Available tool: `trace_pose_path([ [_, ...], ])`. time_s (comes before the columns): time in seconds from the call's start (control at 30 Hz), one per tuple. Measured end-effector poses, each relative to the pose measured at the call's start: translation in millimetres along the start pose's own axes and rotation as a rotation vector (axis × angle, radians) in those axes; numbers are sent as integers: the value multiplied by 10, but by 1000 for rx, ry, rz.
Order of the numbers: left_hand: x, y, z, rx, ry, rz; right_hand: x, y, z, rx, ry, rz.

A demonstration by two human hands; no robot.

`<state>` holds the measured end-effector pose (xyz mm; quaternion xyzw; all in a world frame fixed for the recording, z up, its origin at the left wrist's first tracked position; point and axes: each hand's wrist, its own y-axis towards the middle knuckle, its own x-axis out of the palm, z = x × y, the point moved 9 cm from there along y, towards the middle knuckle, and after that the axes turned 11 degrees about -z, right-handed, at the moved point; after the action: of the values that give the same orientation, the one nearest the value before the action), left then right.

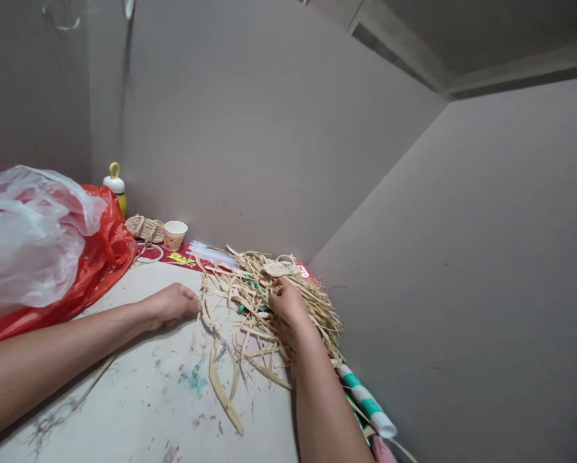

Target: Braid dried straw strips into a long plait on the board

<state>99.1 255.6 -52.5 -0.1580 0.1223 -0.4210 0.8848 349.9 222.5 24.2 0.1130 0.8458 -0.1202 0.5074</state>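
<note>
A loose heap of dry straw strips lies on a stained white table top near the wall corner. My right hand reaches into the heap with its fingers curled around some strips. My left hand rests on the table at the heap's left edge, fingers curled in and pinching the end of a strip. A small woven straw piece with a ring sits at the back of the heap. Something green shows under the strips.
A red plastic bag with a clear plastic bag on it fills the left. Behind stand a white and yellow bottle, a woven straw bundle and a paper cup. A green-and-white striped roll lies along the right wall.
</note>
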Motion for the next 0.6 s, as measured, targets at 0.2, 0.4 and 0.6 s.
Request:
trace_pose_path([
  [0.2, 10, 20, 1, 32, 3, -20, -231, -101, -81, -95, 161, 17],
  [0.4, -3, 15, 7, 11, 3, -1, -738, -195, 309, -12, 230, 314],
  [0.6, -16, 28, -15, 5, 4, 6, -796, -134, 527, 70, 146, 431],
])
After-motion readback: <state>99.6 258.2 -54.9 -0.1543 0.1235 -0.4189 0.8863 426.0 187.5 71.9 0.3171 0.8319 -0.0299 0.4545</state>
